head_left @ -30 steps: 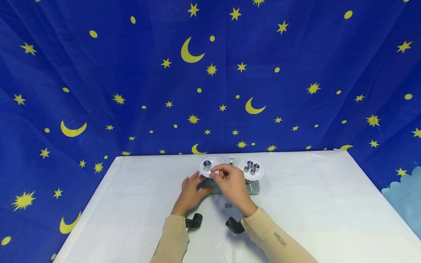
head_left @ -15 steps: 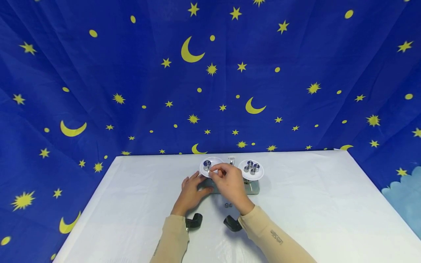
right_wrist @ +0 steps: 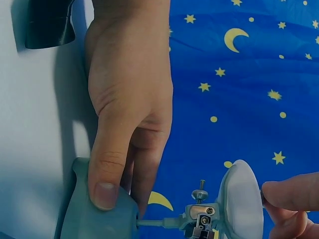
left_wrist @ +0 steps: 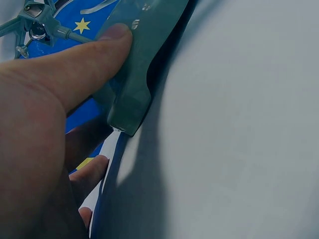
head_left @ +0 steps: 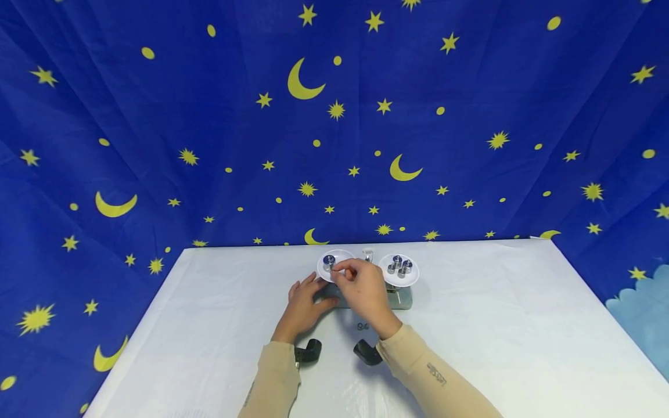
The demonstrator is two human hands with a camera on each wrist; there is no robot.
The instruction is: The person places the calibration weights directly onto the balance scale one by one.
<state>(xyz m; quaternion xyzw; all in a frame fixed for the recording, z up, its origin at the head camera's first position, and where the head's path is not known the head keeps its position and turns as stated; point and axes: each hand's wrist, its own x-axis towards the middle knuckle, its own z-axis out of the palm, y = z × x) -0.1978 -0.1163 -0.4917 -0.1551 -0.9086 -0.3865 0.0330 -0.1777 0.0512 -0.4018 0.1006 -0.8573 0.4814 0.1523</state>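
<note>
In the head view, a balance scale with a grey-green base and two white pans stands at the back of the table. My left hand grips the base's left end; in the left wrist view the thumb lies on its front and the fingers reach behind. My right hand pinches a small metal weight over the left pan, the piece mostly hidden by the fingertips. Beside those fingertips, a larger silver knobbed weight stands on this pan. Several smaller weights stand on the right pan.
A few tiny dark metal pieces lie on the white table in front of the scale. Black wrist camera mounts stick out beneath both forearms. A blue curtain with stars and moons hangs behind the table.
My right hand and forearm have shifted slightly left, bringing the pinched weight closer to the large weight on the left pan. The left hand has stayed on the base.
</note>
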